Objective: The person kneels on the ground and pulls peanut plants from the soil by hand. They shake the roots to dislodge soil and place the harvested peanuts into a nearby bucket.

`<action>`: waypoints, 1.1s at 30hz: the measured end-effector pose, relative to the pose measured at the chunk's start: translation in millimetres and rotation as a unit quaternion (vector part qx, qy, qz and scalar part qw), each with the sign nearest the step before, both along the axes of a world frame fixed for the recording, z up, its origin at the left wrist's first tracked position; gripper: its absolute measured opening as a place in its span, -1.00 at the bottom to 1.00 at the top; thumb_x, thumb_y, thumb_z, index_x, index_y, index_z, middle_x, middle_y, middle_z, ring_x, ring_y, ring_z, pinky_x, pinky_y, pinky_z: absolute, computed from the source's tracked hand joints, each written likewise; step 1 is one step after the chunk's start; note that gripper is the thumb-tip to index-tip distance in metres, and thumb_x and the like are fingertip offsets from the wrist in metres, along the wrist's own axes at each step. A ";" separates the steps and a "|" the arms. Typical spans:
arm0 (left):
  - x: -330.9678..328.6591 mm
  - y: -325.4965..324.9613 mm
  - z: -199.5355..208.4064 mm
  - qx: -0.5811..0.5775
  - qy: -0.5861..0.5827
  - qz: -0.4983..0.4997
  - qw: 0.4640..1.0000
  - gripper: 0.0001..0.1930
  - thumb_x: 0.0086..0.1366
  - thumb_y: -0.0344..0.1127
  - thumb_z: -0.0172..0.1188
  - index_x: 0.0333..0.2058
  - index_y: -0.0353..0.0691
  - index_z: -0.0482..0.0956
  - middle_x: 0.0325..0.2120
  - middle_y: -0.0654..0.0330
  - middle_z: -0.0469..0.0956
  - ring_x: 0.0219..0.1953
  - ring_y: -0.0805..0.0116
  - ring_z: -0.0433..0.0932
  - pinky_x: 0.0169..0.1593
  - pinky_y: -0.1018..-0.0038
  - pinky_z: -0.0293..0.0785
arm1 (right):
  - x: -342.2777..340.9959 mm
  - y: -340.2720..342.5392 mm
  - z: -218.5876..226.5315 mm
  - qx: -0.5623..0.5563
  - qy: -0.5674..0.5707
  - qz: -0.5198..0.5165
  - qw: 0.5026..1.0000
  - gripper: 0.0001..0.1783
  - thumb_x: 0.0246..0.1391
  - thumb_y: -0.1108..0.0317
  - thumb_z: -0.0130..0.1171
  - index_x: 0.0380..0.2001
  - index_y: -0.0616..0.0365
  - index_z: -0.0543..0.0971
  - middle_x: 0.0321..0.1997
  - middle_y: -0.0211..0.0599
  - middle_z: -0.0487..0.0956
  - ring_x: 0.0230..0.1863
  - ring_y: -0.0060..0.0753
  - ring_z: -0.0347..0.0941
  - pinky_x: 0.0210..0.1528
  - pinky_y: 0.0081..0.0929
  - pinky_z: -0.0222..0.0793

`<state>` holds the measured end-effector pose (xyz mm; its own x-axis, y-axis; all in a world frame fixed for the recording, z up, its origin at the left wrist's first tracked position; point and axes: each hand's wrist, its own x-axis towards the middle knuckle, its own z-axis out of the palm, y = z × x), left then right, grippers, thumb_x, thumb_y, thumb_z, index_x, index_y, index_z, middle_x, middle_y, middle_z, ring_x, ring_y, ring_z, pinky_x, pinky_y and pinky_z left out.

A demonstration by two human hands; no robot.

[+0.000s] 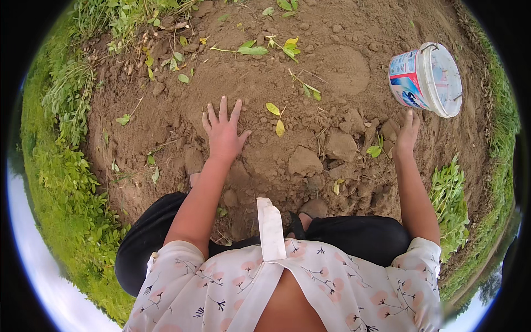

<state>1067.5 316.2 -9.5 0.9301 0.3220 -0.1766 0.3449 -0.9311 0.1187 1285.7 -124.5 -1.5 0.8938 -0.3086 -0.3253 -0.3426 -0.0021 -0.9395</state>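
My left hand (224,134) is held out over the brown soil (343,72) with its fingers spread and nothing in it. To the right, my right hand (406,134) reaches forward with fingers stretched out, also without anything visible in it. Just beyond its fingertips is a white plastic bucket (437,83) with a blue and pink printed label and a wire handle. The bucket leans so that its mouth faces right. Whether my right fingertips touch the bucket, I cannot tell.
Clods of earth (305,162) lie between my arms, near my bent knees. Loose yellow-green leaves (280,128) are scattered on the soil. Uprooted leafy plants (119,22) are heaped at the far left, with another bunch (449,205) beside my right forearm. Green crop (66,216) borders the left side.
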 end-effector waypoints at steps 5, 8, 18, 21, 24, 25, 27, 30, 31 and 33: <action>29.7 18.5 28.8 0.057 0.124 0.004 0.991 0.13 -0.05 0.35 0.46 0.47 0.47 0.02 0.52 0.08 -0.10 0.43 -0.40 0.07 0.38 -0.37 -0.01 | -62.8 131.3 35.4 -0.380 -0.182 0.652 0.630 -0.13 0.26 -0.14 0.12 0.49 -0.07 0.07 0.57 -0.03 -0.04 0.56 0.13 -0.11 0.47 0.17 0.05; 41.0 44.2 19.7 0.037 0.154 0.042 0.987 0.15 -0.08 0.47 0.40 0.46 0.55 -0.01 0.53 0.08 -0.12 0.42 -0.43 0.09 0.37 -0.38 0.04 | -60.6 184.2 35.3 -0.435 -0.245 0.727 0.472 -0.06 0.19 -0.14 0.23 0.50 -0.15 0.08 0.61 -0.07 -0.09 0.60 0.13 -0.19 0.53 0.20 -0.11; 61.1 54.4 11.7 0.032 0.167 0.026 0.985 0.15 -0.04 0.38 0.45 0.47 0.49 -0.03 0.53 0.00 -0.20 0.37 -0.43 0.16 0.34 -0.36 0.11 | 19.9 324.8 -55.8 -0.462 -0.073 0.513 0.720 -0.14 0.08 -0.22 0.19 0.41 -0.28 0.23 0.50 -0.02 0.11 0.49 0.23 -0.06 0.41 0.33 -0.04; 50.1 54.3 5.7 0.070 0.149 0.017 0.986 0.14 -0.02 0.45 0.37 0.48 0.52 -0.07 0.51 -0.01 -0.10 0.36 -0.35 0.19 0.31 -0.28 0.18 | -21.7 343.1 -42.1 -0.422 -0.164 0.542 0.708 -0.24 0.05 -0.02 0.25 0.33 -0.22 0.33 0.41 -0.07 0.21 0.40 0.17 0.06 0.34 0.20 0.12; 38.7 51.3 5.2 0.071 0.108 0.030 0.991 0.10 0.03 0.43 0.36 0.48 0.42 -0.01 0.44 -0.01 0.08 0.33 -0.28 0.21 0.25 -0.22 0.24 | -56.1 317.1 -31.0 -0.355 -0.270 0.577 0.684 -0.33 0.01 0.18 0.30 0.25 -0.17 0.43 0.32 -0.11 0.32 0.31 0.12 0.19 0.27 0.07 0.28; 32.7 49.9 3.6 0.075 0.080 0.019 0.994 0.06 0.04 0.42 0.35 0.46 0.35 0.06 0.38 -0.01 0.15 0.30 -0.24 0.24 0.23 -0.21 0.25 | -65.2 303.3 -29.8 -0.354 -0.277 0.594 0.667 -0.36 0.00 0.25 0.32 0.22 -0.15 0.46 0.29 -0.13 0.36 0.28 0.11 0.23 0.25 0.02 0.33; 18.3 46.8 2.2 0.086 0.025 -0.005 0.996 -0.02 0.07 0.40 0.34 0.42 0.23 0.20 0.27 -0.01 0.29 0.23 -0.17 0.29 0.17 -0.19 0.28 | -81.4 265.2 -34.3 -0.362 -0.270 0.638 0.624 -0.37 -0.03 0.40 0.32 0.18 -0.11 0.49 0.23 -0.14 0.40 0.23 0.08 0.29 0.19 -0.06 0.42; 18.0 47.3 26.2 0.024 0.120 -0.001 0.992 -0.10 0.12 0.23 0.40 0.36 0.01 0.29 0.07 -0.06 0.38 0.16 -0.12 0.33 0.21 -0.06 0.29 | -83.4 225.6 -43.7 -0.384 -0.224 0.693 0.567 -0.37 -0.09 0.57 0.26 0.13 -0.07 0.49 0.11 -0.13 0.44 0.17 0.05 0.35 0.09 -0.14 0.48; 9.3 50.6 20.4 -0.024 0.081 0.028 0.996 -0.16 0.12 0.23 0.40 0.31 0.01 0.35 0.05 -0.04 0.37 0.13 -0.11 0.33 0.19 -0.04 0.32 | -79.2 222.1 -43.4 -0.391 -0.203 0.700 0.562 -0.38 -0.09 0.59 0.25 0.11 -0.05 0.49 0.07 -0.14 0.45 0.15 0.04 0.37 0.07 -0.14 0.49; -17.4 58.0 3.2 -0.118 0.005 0.088 0.989 -0.26 0.14 0.23 0.39 0.21 0.01 0.46 0.00 -0.01 0.36 0.07 -0.08 0.34 0.15 0.00 0.39 | -68.1 219.2 -37.8 -0.360 -0.174 0.700 0.592 -0.45 -0.07 0.58 0.23 0.06 -0.02 0.47 -0.06 -0.15 0.49 0.09 0.01 0.42 -0.01 -0.12 0.49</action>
